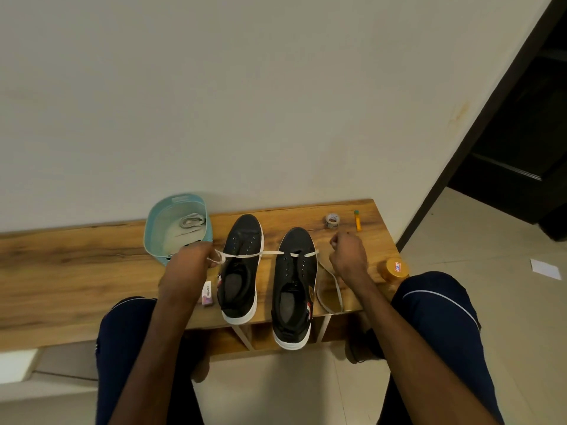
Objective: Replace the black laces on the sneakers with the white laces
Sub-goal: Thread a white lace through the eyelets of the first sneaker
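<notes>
my feed is dim and warm-toned, with soft, even light and only faint shadows on the worktop (76, 256). the wall (245, 87) reads as flat greenish grey. the doorway (521, 133) at right is nearly black. the wide lens bows the worktop's edges and tilts the door frame (481, 124). fine detail is soft and smeared throughout.

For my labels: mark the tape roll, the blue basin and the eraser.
tape roll (332, 224): head view, on the roll's front side.
blue basin (158, 223): head view, on its inner left wall.
eraser (207, 293): head view, on its printed wrapper.
</notes>
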{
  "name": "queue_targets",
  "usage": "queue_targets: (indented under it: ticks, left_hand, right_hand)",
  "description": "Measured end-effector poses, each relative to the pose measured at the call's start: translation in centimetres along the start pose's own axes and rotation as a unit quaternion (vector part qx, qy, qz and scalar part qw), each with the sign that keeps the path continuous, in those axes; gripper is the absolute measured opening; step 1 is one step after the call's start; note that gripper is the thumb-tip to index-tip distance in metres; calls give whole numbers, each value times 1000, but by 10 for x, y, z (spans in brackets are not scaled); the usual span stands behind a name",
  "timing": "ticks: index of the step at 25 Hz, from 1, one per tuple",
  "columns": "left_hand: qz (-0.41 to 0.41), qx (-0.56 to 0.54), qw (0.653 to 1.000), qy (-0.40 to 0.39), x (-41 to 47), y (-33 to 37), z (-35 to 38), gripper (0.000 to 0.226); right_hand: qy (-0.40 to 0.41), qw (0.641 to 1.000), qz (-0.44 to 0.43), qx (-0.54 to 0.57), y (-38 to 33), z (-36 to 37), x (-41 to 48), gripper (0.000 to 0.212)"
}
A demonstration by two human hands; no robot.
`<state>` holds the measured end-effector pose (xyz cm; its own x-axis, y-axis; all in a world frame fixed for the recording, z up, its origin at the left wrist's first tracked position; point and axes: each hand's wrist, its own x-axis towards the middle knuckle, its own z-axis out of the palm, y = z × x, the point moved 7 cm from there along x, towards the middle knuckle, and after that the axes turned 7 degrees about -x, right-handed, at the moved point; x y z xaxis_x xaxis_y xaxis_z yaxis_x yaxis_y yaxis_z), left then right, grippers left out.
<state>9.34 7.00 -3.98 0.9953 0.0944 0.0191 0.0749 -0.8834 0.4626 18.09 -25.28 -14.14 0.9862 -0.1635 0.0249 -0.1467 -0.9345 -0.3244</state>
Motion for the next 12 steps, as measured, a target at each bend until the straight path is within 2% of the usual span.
queue_targets:
  ticks: [4, 6, 9, 12]
  left_hand:
    - [-10, -5, 999, 45, -17, -10, -50, 11]
    - [-18, -61, 992, 109, -21, -5, -93, 10]
    - [18, -154, 968, 199, -21, 34, -159, 6]
    - [51, -220, 956, 189, -5, 87, -199, 6]
  right_hand:
    - [65, 977, -50, 199, -31, -65, -13, 7]
    - [70, 949, -73, 300, -49, -101, -19, 6]
    - [89, 903, -118, 403, -82, -167, -22, 7]
    - [108, 863, -165, 464, -120, -234, -23, 8]
